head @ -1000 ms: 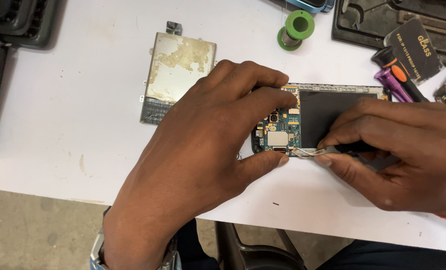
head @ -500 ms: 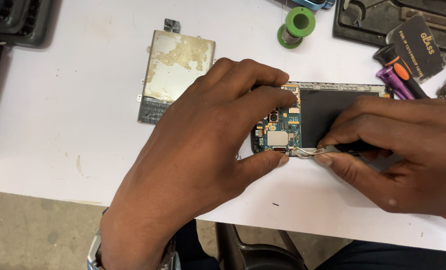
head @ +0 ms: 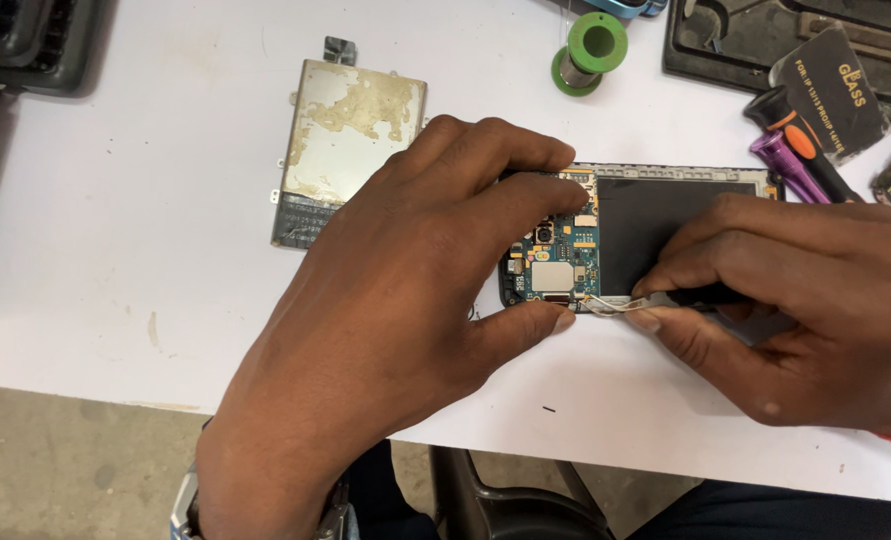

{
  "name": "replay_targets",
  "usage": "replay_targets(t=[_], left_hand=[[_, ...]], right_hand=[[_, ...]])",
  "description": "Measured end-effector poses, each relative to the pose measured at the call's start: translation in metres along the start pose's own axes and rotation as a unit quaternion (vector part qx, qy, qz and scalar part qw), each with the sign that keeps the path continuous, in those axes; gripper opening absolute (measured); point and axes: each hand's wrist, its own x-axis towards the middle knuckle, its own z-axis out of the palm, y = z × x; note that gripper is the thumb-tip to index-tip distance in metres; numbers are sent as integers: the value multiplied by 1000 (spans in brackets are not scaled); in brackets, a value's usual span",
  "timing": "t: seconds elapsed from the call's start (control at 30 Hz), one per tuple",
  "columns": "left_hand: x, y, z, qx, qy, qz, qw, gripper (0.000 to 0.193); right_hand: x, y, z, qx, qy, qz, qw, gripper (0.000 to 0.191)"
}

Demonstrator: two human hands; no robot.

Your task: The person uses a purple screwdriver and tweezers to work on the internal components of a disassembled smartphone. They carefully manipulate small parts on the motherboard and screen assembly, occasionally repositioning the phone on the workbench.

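Phone (head: 655, 215), already opened with its board (head: 555, 262) bared, is pinched steady by the left hand (head: 415, 300); tweezers (head: 630, 302) are gripped by the right hand (head: 815, 300) at the board's edge; the removed plate (head: 350, 145) is laid aside

Phone repair workshop: solder spool (head: 592, 47), screwdrivers (head: 800, 140), tool trays (head: 745, 45).

The left hand (head: 395, 310) reaches in from seven o'clock, palm down, fingers arched, thumb and forefinger closed in a pinch toward three o'clock. The right hand (head: 805, 310) enters from four o'clock, fingers curled tight, fingertips pinched together toward nine o'clock.
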Motion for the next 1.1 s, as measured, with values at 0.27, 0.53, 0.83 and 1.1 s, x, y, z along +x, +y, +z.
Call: replay_targets(t=[0.27,0.53,0.83,1.1], left_hand=[[-1,0,-1,2,16,27,1000,49],[0,-1,1,-9,20,28,999,50],[0,-3,1,-1,27,37,999,52],[0,-3,2,-1,22,31,999,51]], right_hand=[[2,-8,-1,-8,14,20,1000,23],[-6,-20,0,-1,3,121,993,20],[-9,-21,2,-4,-11,144,989,20],[-9,-26,3,1,6,147,989,19]])
